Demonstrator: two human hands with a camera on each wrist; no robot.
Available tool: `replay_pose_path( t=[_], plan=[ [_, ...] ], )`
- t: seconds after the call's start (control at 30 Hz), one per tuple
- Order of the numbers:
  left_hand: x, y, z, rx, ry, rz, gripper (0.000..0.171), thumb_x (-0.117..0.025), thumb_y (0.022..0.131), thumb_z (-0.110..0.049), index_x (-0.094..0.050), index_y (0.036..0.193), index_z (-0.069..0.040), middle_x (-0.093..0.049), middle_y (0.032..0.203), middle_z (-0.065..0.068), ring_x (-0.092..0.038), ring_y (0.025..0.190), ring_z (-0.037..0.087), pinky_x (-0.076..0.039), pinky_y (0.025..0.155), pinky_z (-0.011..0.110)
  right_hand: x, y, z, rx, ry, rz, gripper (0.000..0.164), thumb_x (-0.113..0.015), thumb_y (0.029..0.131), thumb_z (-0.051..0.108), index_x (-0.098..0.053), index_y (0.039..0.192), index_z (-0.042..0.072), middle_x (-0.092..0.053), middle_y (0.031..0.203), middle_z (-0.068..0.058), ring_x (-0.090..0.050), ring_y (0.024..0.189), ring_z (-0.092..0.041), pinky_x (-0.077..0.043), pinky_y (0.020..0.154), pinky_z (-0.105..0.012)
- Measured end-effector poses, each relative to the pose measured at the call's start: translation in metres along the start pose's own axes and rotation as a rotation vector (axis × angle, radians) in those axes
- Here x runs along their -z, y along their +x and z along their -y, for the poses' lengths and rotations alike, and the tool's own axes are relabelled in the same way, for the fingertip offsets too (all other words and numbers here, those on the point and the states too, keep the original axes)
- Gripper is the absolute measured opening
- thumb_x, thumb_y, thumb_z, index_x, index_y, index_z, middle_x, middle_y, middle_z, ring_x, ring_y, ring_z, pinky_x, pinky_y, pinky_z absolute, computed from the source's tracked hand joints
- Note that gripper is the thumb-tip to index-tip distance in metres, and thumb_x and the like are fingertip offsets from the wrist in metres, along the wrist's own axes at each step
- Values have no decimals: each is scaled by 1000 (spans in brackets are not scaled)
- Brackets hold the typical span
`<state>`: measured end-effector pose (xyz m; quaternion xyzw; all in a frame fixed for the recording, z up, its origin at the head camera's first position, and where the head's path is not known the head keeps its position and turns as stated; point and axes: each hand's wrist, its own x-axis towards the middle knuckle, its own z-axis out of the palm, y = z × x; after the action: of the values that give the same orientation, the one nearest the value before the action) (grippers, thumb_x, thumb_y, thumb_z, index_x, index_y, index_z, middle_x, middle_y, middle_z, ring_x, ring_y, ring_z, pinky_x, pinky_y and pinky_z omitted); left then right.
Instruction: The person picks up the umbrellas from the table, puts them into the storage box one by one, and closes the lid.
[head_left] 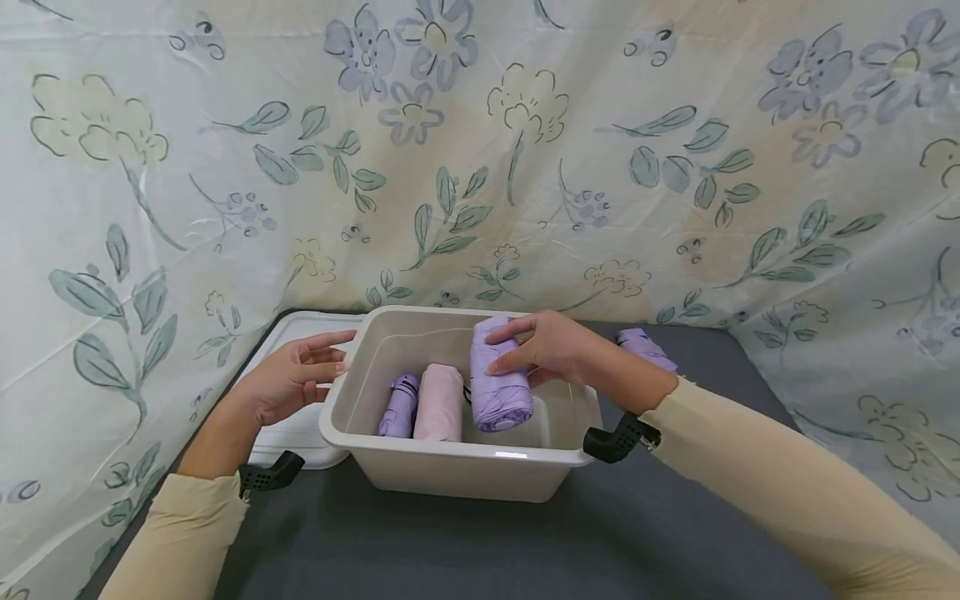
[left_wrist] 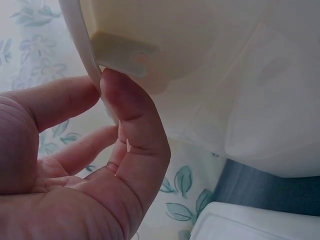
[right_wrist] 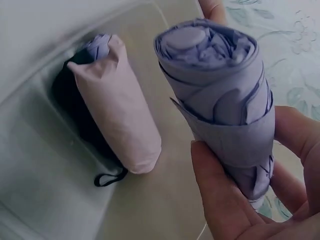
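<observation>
My right hand [head_left: 558,346] grips a rolled lavender folding umbrella [head_left: 501,392] over the right half of a beige plastic bin [head_left: 457,450]. In the right wrist view the umbrella's round end [right_wrist: 187,40] faces the camera, a wrapped band around its middle. With thumb and finger, my left hand [head_left: 288,379] pinches the bin's left rim [left_wrist: 85,40]. Inside the bin, a pink folding umbrella [head_left: 439,404] lies beside a slimmer purple umbrella [head_left: 399,407]. A black loop strap [right_wrist: 111,178] shows at the pink one's end, and something dark lies along its side.
A white lid [head_left: 300,433] lies flat on the dark grey table [head_left: 450,542], partly behind the left hand and the bin. Another purple rolled item [head_left: 647,348] sits at the right beyond the right wrist. A floral curtain [head_left: 480,167] hangs along the back and sides.
</observation>
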<state>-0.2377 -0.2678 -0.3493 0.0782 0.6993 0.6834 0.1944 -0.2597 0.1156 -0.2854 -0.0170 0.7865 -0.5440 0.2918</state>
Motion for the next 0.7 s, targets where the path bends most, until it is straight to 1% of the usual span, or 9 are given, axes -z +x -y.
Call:
replay_pose_path(
  t=[0.2, 0.27, 0.43, 0.7],
  plan=[
    [2, 1, 0, -1, -3, 17, 71, -63, 102, -10, -25, 162, -5, -69, 116, -5, -70, 103, 11, -62, 86, 34, -5, 14, 6, -60, -106, 1, 46, -86, 82, 7, -73, 126, 10, -69, 121, -19, -75, 88, -25, -64, 78, -41],
    [2, 2, 1, 5, -4, 13, 71, -63, 101, -10, -26, 162, -5, -69, 116, -5, -70, 103, 11, -62, 86, 34, -7, 18, 6, -74, -132, 4, 46, -86, 81, 7, -74, 125, 10, -71, 119, -19, -76, 86, -26, -64, 78, -41],
    [2, 3, 1, 4, -4, 10, 71, -63, 102, -9, -26, 162, -5, -69, 118, -5, -70, 103, 11, -62, 86, 34, -13, 27, 9, -99, -172, 33, 44, -85, 82, 6, -73, 124, 8, -72, 116, -18, -76, 86, -27, -64, 78, -42],
    [2, 1, 1, -12, -25, 39, 72, -62, 102, -9, -22, 162, -3, -69, 120, -4, -71, 104, 12, -61, 86, 33, -25, 41, 7, -134, -260, 78, 40, -84, 84, 6, -74, 123, 8, -71, 115, -16, -76, 86, -27, -64, 76, -40]
  ],
)
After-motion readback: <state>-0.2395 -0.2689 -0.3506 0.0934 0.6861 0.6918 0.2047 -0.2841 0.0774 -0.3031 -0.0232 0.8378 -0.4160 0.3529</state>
